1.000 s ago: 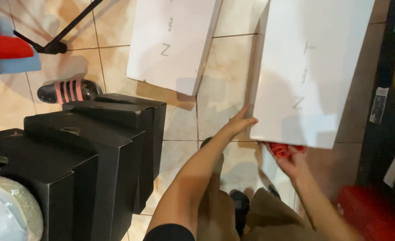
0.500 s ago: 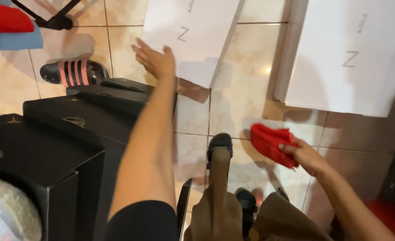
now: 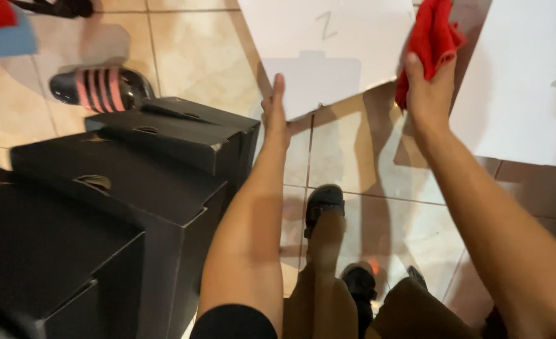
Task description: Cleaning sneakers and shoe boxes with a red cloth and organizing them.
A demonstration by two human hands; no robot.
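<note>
My left hand (image 3: pixel 275 113) is stretched forward, fingers straight and together, its edge touching the near corner of a white flat box (image 3: pixel 328 50) lying on the tiled floor. My right hand (image 3: pixel 425 88) is raised in front of me, gripping a red cloth (image 3: pixel 432 41) that hangs over the gap between that white box and a second white box (image 3: pixel 529 81) on the right. Both forearms reach out from the bottom of the view.
Several black cardboard boxes (image 3: pixel 133 182) stand stacked at the left. A black and pink striped slipper (image 3: pixel 99 88) lies on the beige tiles behind them. My dark shoes (image 3: pixel 325 204) and brown trousers show below. A red and blue item sits top left.
My right hand has lifted the red cloth from low near the floor up between the white boxes. My left hand moved right from over the black boxes to the white box's corner.
</note>
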